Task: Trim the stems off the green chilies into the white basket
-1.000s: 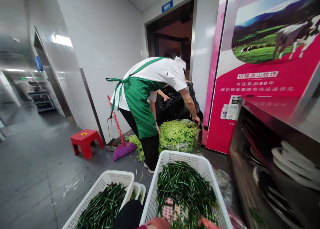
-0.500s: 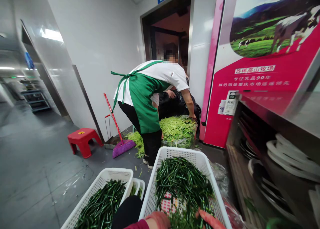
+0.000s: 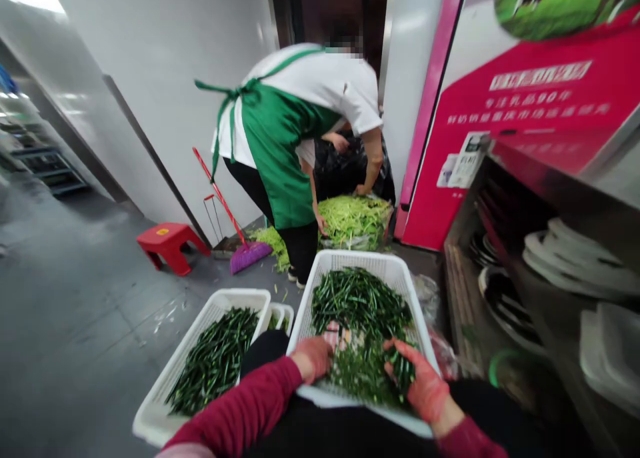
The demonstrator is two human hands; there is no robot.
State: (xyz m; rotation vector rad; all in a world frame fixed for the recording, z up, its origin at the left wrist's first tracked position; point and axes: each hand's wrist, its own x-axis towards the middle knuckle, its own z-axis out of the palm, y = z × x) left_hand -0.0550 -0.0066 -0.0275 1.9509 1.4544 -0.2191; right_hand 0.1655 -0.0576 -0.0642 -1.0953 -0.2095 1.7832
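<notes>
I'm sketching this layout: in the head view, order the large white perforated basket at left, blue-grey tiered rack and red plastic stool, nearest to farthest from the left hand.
1. Large white perforated basket: left of the left hand.
2. Red plastic stool: on the floor beyond the basket.
3. Blue-grey tiered rack: far left, background.

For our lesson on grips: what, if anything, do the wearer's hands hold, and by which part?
Right hand: a bunch of green stalks; ends or middle, unclear. Left hand: cannot tell.
</notes>
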